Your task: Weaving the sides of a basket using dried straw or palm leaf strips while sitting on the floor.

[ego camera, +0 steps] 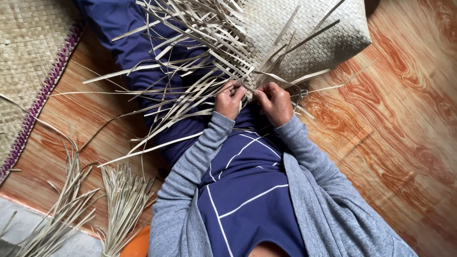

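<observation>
wood-grain floor (404,143), woven mat (28,62), perhaps indoors

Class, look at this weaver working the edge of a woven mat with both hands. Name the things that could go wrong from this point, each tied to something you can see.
1. Many loose strips fan out tangled over the lap; one could get crossed into the wrong row.
2. Both the left hand and right hand pinch thin strips at the woven mat edge; a hard pull might snap or crease one.
3. Spare strip bundles lie apart on the floor, an awkward reach.
</observation>
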